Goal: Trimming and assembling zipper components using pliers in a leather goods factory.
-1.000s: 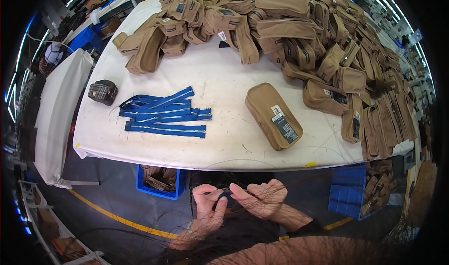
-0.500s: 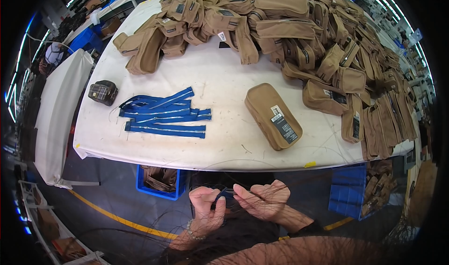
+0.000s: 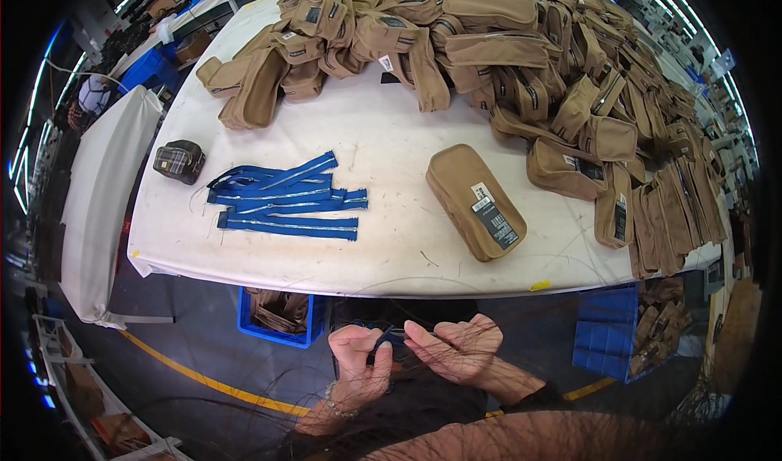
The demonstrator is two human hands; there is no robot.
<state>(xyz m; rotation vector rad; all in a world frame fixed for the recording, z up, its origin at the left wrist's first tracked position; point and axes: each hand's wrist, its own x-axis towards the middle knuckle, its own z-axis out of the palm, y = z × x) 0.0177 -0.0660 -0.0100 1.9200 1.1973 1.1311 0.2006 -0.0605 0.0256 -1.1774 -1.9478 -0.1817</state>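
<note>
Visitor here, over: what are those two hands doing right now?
Left hand and right hand together below the table edge, pinching a small dark piece. Blue zipper strips and tan pouch untouched on table. Nothing blocking.

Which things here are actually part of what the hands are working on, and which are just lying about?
In use:
- left hand and right hand, pinching a small dark piece between them
- likely blue zipper strips on the white table
- likely single tan pouch

Lying about:
- piled tan pouches
- small plaid case
- blue crate under the table
</note>
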